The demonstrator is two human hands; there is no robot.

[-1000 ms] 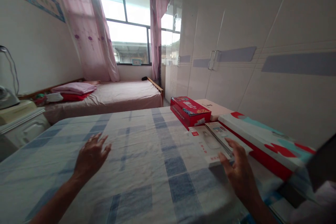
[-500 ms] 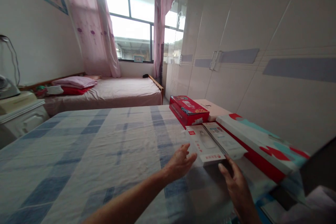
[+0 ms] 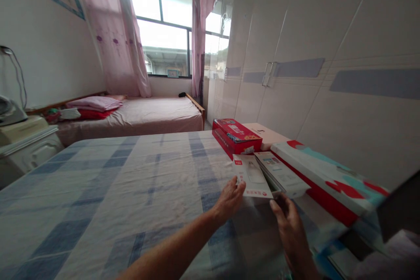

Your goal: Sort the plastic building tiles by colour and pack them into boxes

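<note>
A flat white box (image 3: 252, 178) with a red logo and a pictured device lies tilted on the bed's near right part. My left hand (image 3: 229, 197) is at its left edge, fingertips against the side. At the near right corner, my right hand (image 3: 288, 212) has its thumb and fingers closed on the box; some fingertips are hidden. Right beside it rests a second white box (image 3: 285, 174) with small coloured pictures, and a dark gap shows between the two.
A red box (image 3: 236, 135) stands behind the white boxes, next to a pale pink box (image 3: 267, 133). To the right is a long white, red and teal box (image 3: 328, 179). Beyond the checked bedsheet (image 3: 131, 192) are a pink bed (image 3: 154, 111) and a white wardrobe (image 3: 295, 105).
The white box has shifted and tilted to the left, widening the gap to its neighbour. My left hand has come against its edge, and my right fingers have closed at its corner.
</note>
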